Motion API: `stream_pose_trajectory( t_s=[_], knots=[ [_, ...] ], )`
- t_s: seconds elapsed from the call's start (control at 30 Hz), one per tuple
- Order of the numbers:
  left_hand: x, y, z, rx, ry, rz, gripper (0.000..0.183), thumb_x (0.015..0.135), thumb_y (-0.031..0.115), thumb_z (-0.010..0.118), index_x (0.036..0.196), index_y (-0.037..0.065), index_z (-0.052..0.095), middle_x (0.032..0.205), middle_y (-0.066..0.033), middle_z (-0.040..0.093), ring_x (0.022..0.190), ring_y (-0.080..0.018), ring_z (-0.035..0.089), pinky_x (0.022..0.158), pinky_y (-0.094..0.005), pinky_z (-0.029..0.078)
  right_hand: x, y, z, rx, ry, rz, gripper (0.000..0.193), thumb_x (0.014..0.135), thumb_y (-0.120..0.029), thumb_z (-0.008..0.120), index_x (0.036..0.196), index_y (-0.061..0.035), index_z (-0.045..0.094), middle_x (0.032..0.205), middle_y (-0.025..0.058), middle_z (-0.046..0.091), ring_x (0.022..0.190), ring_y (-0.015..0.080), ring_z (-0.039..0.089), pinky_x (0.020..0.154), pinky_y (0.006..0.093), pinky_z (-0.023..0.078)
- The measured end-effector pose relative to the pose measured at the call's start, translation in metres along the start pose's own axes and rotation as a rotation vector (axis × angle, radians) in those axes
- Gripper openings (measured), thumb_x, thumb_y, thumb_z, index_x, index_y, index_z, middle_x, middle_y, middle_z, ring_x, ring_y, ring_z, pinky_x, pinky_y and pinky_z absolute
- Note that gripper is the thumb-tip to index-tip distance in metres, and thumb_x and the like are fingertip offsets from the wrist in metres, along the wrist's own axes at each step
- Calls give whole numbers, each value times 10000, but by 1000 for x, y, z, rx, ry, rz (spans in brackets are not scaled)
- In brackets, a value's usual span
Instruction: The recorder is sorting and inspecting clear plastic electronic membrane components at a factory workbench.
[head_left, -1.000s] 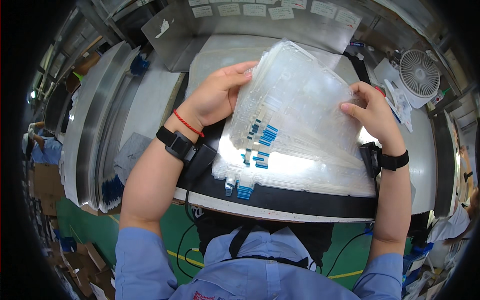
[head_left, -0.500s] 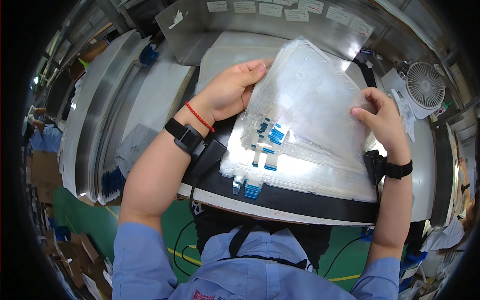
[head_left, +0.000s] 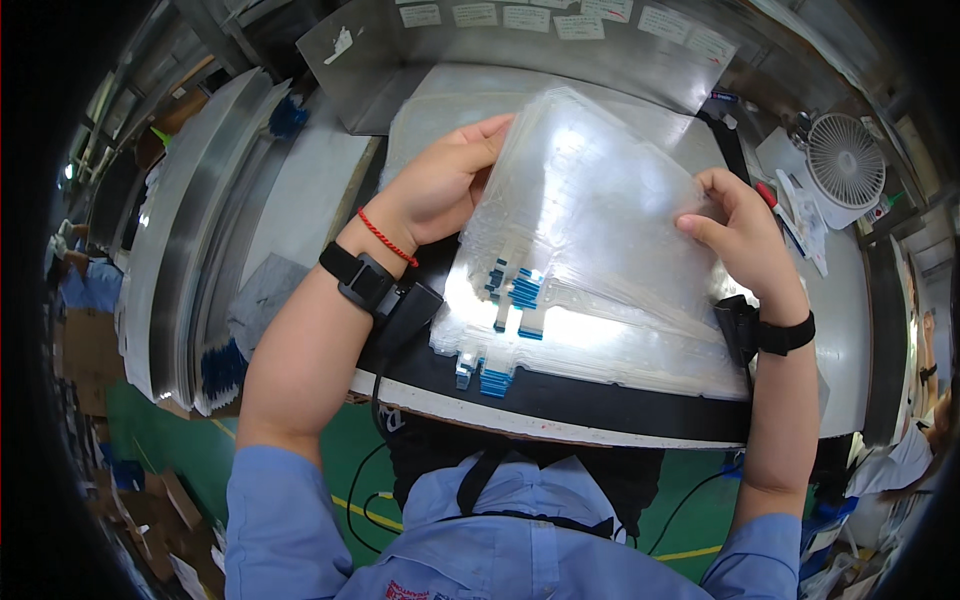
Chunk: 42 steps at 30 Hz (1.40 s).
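- While the left hand (head_left: 440,190) grips the upper left edge of the clear plastic sheets (head_left: 610,190), the right hand (head_left: 745,230) pinches their right edge, thumb on top.
- These sheets are at the middle of the frame, slanted over a lower pile (head_left: 640,360) of sheets.
- They look light, thin and bendy, and probably slippery.
- Side edges seem best to hold, since the blue-striped tails (head_left: 525,290) might crease easily.

The wearer's two hands (head_left: 445,182) (head_left: 745,228), one red cord bracelet (head_left: 383,239), one white fan (head_left: 845,160), and clear sheets (head_left: 600,190) too overlapped to count.
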<state>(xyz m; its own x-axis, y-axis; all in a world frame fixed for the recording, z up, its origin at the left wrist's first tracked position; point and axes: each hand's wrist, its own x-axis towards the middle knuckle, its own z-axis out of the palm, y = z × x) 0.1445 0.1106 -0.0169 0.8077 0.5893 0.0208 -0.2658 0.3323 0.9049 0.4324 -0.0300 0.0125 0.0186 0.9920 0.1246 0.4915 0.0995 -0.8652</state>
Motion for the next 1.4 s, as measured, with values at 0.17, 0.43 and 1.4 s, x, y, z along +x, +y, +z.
stream_pose_trajectory(
  t_s=[0.17,0.43,1.4],
  knots=[
    [-3,3,1,-125,15,-43,414,1012,192,409,1361,-29,418,1259,-102,571,1128,-109,559,953,-279,474,-3,-16,-3,-69,79,127,222,813,-36,673,1009,-22,568,865,-8,593,765,70,541,700,212,436],
    [-1,2,3,31,-84,-46,389,951,31,466,1326,-70,437,1155,-120,627,1019,-144,630,916,-278,502,-5,-6,-18,-71,-13,91,225,810,-50,676,1015,-3,596,856,-1,597,767,76,551,692,231,449],
    [-1,0,3,100,47,-36,356,1001,136,435,1307,-43,466,1181,-111,612,1051,-150,609,925,-288,494,-3,-2,-6,-216,1,99,262,805,-43,678,1035,27,576,861,46,608,798,129,572,744,271,465]
  ],
)
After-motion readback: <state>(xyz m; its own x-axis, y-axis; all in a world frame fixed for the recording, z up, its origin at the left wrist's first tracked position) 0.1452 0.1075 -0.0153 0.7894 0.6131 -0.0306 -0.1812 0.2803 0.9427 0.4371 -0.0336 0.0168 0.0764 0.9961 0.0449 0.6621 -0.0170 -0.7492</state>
